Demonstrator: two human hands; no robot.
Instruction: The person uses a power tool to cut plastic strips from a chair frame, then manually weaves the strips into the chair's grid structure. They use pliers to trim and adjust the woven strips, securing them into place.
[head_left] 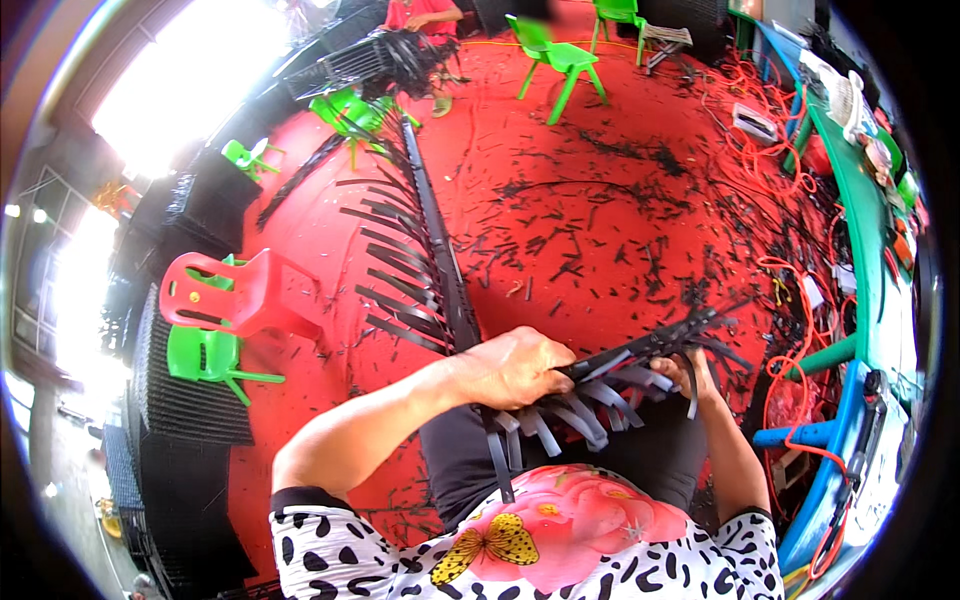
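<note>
Across my lap lies a black woven strip piece [600, 400], with short flat ends sticking out along its near side. My left hand [522, 368] is closed around its left part, thumb and fingers pressed together. At its right part my right hand [692, 378] pinches the strips, its fingertips partly hidden by them. Beyond my left hand a long black band [432, 210] stretches away over the floor, with flat strips fanning out from its left side like a comb. Whether it joins the piece in my hands is hidden behind my left hand.
Black scraps [600, 260] litter the red floor. A red chair [240, 295] and a green chair [205, 352] stand at left, beside black stacks [190, 400]. At right, orange cords [790, 370] tangle beneath a green table [862, 200]. Another person [425, 15] works at the back.
</note>
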